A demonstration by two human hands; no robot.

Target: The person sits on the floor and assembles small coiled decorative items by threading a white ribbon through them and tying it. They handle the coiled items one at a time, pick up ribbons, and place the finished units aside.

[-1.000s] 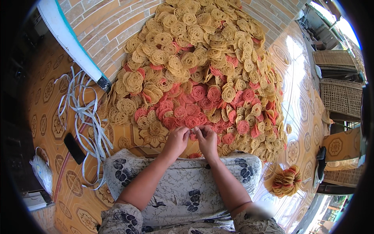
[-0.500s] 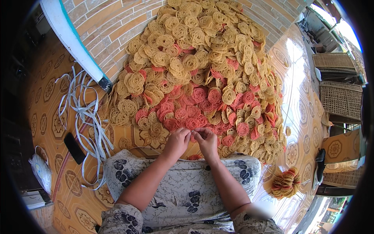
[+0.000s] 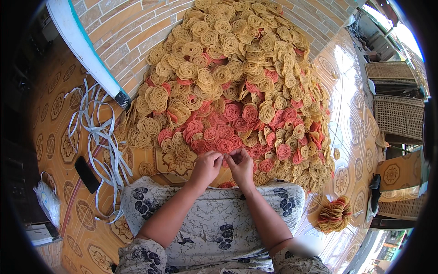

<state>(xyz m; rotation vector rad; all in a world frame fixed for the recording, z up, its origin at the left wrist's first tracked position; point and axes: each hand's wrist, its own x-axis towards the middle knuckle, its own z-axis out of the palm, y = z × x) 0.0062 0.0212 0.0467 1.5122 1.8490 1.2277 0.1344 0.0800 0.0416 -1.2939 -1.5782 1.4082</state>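
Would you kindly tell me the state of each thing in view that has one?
Left hand, pinching; anything held too small to tell
Right hand, likewise pinching, close to the left
Rosette heap, loose, tan and red mixed
Rosette bundle, gathered, apart from the heap
White straps, loosely tangled
Smartphone, lying down, visible face dark
Plastic bag, bulging

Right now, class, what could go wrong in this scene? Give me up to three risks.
The left hand and right hand are close together; anything pinched there, too small to make out, could slip. The heaped pile of lacy discs might slide if bumped. The tangled white strips lie beside the phone and could snag it.
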